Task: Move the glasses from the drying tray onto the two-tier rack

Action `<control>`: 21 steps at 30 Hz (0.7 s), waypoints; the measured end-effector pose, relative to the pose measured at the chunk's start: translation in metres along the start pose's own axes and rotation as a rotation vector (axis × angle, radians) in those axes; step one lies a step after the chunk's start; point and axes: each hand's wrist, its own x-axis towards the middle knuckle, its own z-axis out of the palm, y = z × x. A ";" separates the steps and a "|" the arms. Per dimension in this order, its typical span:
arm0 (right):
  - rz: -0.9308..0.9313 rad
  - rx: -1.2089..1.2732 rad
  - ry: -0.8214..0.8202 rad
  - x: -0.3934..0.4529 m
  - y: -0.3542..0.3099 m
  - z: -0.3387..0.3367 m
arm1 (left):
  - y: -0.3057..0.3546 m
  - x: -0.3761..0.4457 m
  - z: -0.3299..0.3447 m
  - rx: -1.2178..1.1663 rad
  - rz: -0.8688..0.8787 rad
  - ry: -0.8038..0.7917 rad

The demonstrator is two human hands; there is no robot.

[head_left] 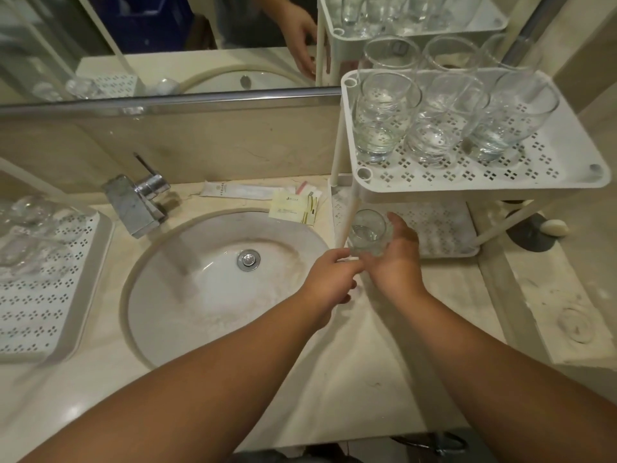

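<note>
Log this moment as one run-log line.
right hand: holding glass | left hand: at its base | place: rack lower tier, front-left | top tier: six glasses

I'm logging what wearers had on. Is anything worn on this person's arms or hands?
Nothing visible. The left hand and right hand are bare: no gloves, and no rings, watch or bracelets that show. Both forearms are uncovered, with no sleeve reaching into view.

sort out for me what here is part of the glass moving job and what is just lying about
Part of the job:
- drying tray with glasses
- two-tier rack, glasses on top tier
- glass held at lower tier by right hand; left hand beside it

Lying about:
- sachets
- long packet
- soap
</note>
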 end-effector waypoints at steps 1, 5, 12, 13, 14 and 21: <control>-0.014 0.014 0.030 -0.009 -0.003 0.000 | -0.001 -0.003 -0.006 -0.005 0.000 0.008; -0.062 0.043 0.070 -0.039 -0.020 0.011 | -0.003 -0.015 -0.040 -0.037 0.017 0.049; -0.168 0.099 -0.064 -0.082 -0.070 0.059 | -0.001 -0.046 -0.122 -0.140 0.080 0.193; -0.188 0.093 -0.086 -0.088 -0.079 0.068 | -0.001 -0.051 -0.135 -0.159 0.092 0.213; -0.207 0.088 -0.105 -0.093 -0.090 0.078 | -0.001 -0.056 -0.149 -0.174 0.105 0.232; -0.358 0.067 -0.238 -0.123 -0.174 0.154 | -0.003 -0.096 -0.252 -0.326 0.161 0.355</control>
